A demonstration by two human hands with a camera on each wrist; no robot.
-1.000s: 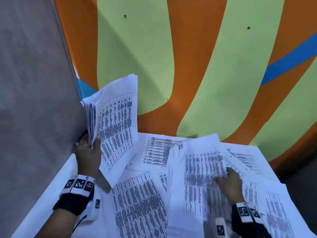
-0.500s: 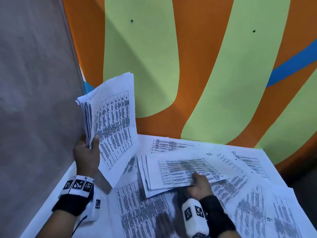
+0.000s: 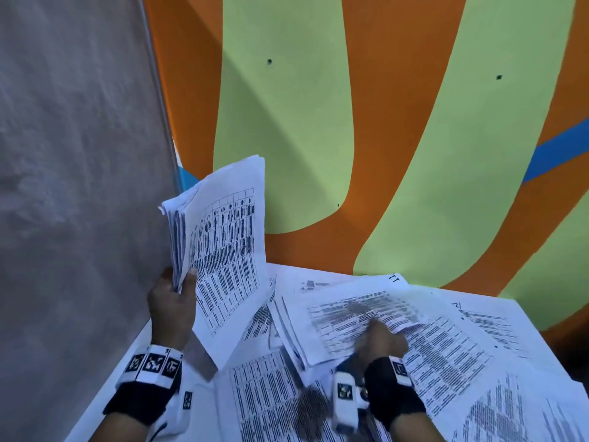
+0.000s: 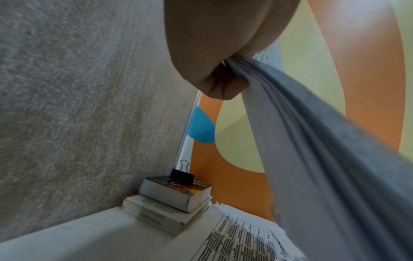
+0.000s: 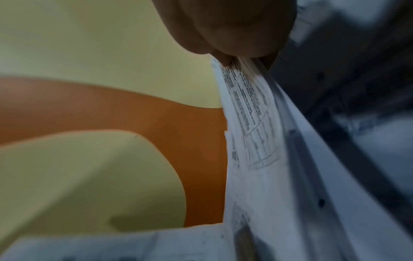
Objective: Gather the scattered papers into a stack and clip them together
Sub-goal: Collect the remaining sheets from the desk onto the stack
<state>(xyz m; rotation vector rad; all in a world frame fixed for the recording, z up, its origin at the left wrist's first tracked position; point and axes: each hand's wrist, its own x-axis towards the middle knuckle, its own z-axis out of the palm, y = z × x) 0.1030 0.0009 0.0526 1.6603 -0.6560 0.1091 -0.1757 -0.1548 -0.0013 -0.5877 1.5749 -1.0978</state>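
My left hand (image 3: 173, 301) holds a thick stack of printed sheets (image 3: 223, 247) upright near the left wall, pinching its lower edge (image 4: 236, 70). To its right my right hand (image 3: 381, 341) pinches a small bundle of sheets (image 3: 344, 317), lifted a little off the table and blurred; its edge shows under the fingers (image 5: 245, 88). More printed sheets (image 3: 274, 397) lie scattered flat over the white table (image 3: 105, 400). A black binder clip (image 4: 181, 176) stands on two stacked books (image 4: 176, 196) in the table's far left corner, apart from both hands.
A grey textured wall (image 3: 73, 186) runs close along the left of the table. An orange, green and blue painted wall (image 3: 382, 154) stands right behind it. Loose sheets (image 3: 497, 409) reach to the table's right edge.
My right hand lifted a few sheets from the right of the table and swung them left, toward the stack. The left hand has kept its stack upright, almost still.
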